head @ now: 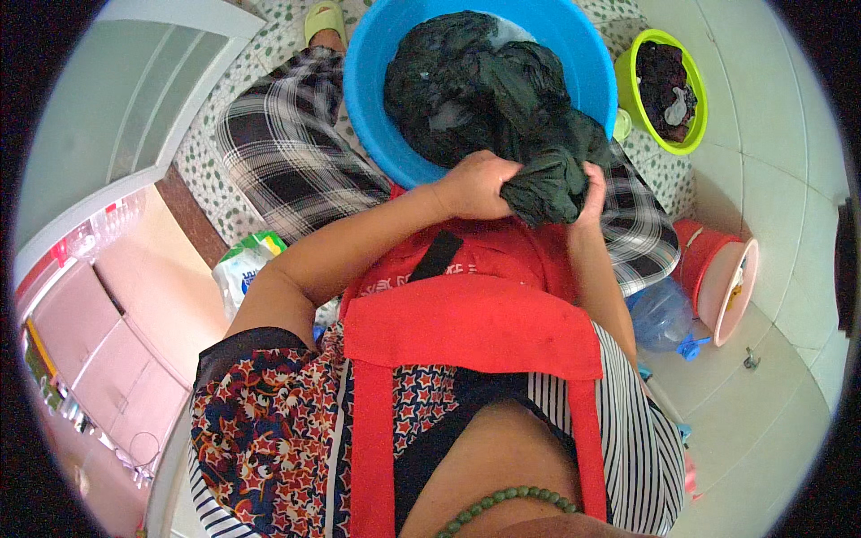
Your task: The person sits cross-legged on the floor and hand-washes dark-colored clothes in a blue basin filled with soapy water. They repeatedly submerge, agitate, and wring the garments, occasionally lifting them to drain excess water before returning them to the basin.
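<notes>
A large blue plastic basin stands between my knees, with wet dark green cloth heaped in it and a little whitish water at its far side. A bunched part of this cloth comes over the near right rim towards my lap. My left hand grips the bunch from its left side, its fingers partly hidden by folds. On the other side my right hand is closed round the same bunch, the fingertips at its upper edge. Both forearms lie above a red apron.
At the upper right is a lime-green bucket of dark cloth. Red and pink tubs lie near the right wall beside a clear plastic bottle. A printed plastic bag stands at left, near a door panel.
</notes>
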